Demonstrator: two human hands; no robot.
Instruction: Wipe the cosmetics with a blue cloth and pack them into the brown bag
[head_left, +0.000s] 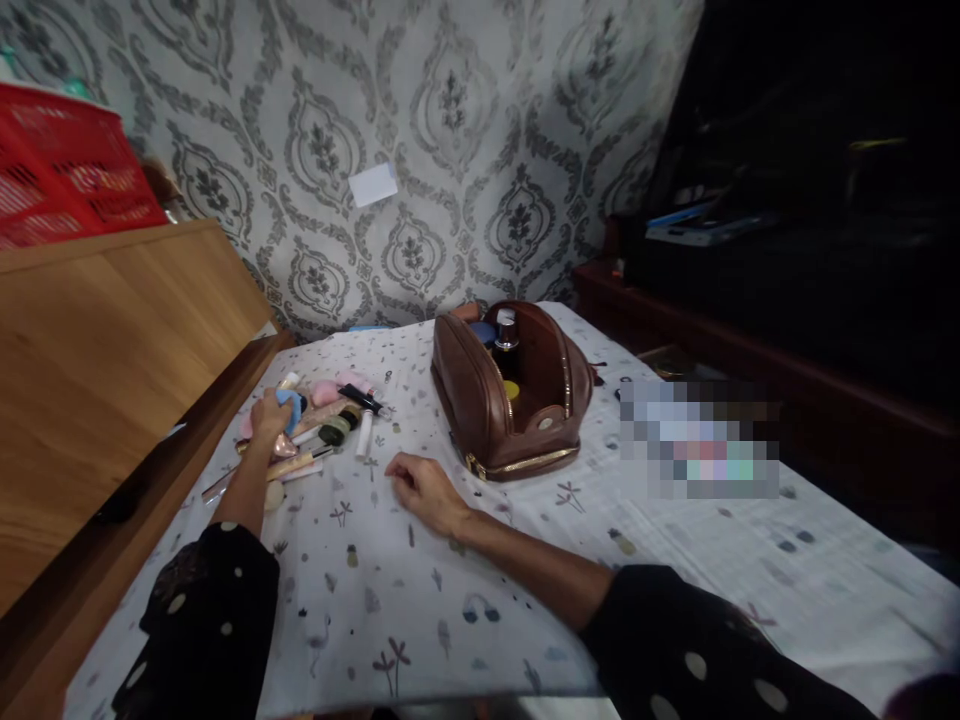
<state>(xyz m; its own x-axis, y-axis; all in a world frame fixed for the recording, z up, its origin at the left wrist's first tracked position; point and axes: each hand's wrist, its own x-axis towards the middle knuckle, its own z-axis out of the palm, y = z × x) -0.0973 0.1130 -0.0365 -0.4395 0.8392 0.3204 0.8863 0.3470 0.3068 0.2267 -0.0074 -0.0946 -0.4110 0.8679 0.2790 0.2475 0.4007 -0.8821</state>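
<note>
My left hand (270,415) reaches into a pile of cosmetics (334,425) on the white patterned cloth (420,600) and closes on a blue sponge (289,403). My right hand (424,488) rests on the cloth in front of a brown leather toiletry bag (487,410), fingers loosely curled, holding nothing. The bag stands open, with a dark bottle (507,345) and other small items inside. Pink puffs, a black tube and brushes lie around my left hand.
A wooden headboard or cabinet (97,370) runs along the left edge, with a red plastic crate (60,175) on top. Patterned wallpaper lies behind. A dark wooden shelf (750,350) with papers stands at the right. A blurred patch sits right of the bag.
</note>
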